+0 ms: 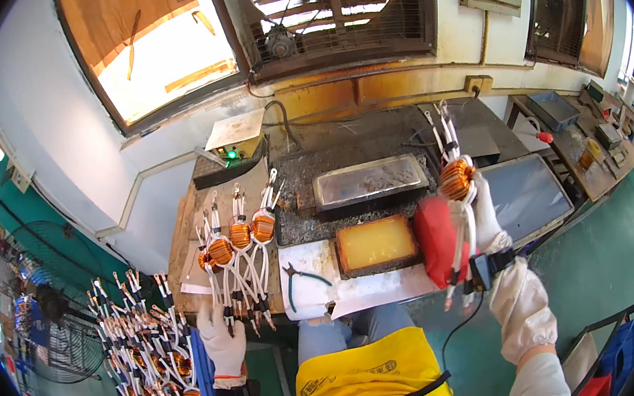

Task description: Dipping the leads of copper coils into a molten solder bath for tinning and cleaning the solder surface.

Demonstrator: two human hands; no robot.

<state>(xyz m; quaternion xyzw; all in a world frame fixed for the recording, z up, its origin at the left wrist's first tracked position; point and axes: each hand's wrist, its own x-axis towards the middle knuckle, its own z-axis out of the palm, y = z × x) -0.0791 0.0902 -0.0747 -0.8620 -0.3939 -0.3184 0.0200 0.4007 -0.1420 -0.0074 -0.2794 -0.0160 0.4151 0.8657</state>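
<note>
My right hand (486,215), in a white glove, is closed on a copper-wound toroidal coil (456,179). Its white leads stick up above and hang down below, in front of a red cloth-like thing (436,239). My left hand (222,343), also gloved, is at the table's left front edge. Its fingers are around the lower lead ends of the leftmost coils; which coil's leads they touch is partly hidden. Several such coils (240,235) lie there in a row, leads pointing both ways. Green-handled pliers (294,278) lie on white paper between my hands.
A square pan of yellowish material (376,243) and a silvery rectangular pot (369,181) stand mid-table. A box with a green light (237,140) is behind the coils. Many coils (150,370) fill a blue-sided container at left, near a fan (50,303). A grey tray (529,195) is right.
</note>
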